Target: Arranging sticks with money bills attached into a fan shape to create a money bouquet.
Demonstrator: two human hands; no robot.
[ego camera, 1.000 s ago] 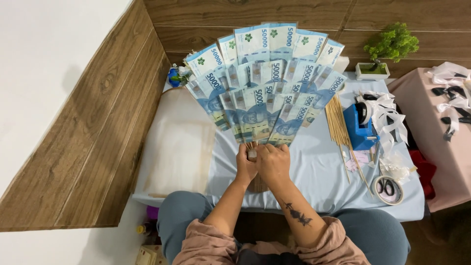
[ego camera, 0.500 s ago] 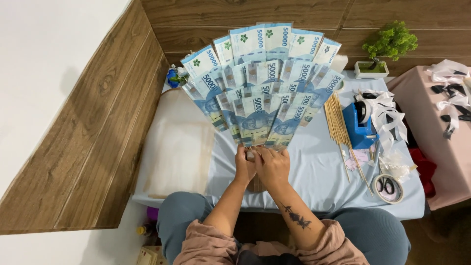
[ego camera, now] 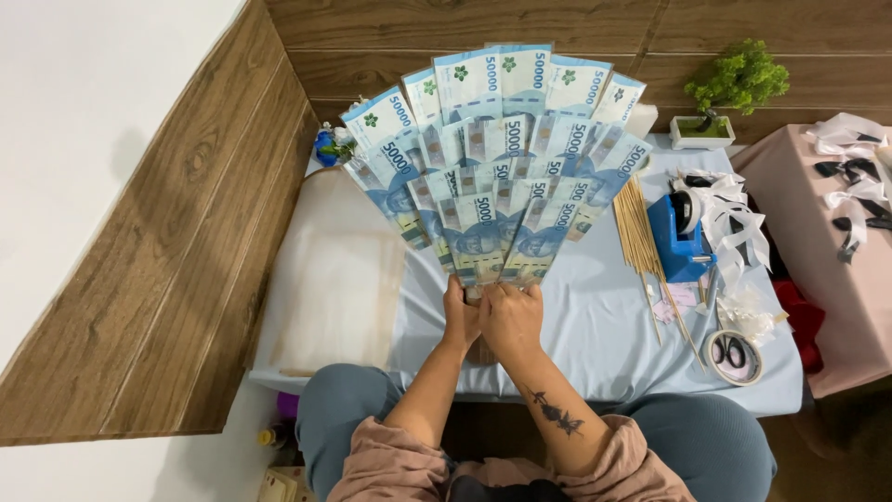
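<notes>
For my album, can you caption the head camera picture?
Both hands, left hand and right hand, hold up a fan of blue banknotes over a pale blue table.

Blue-green banknote fan – pale blue tablecloth

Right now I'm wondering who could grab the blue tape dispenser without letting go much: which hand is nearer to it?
Right. The right hand grips the banknote fan's base, closer to the blue tape dispenser; the left hand sits just beyond it.
</notes>
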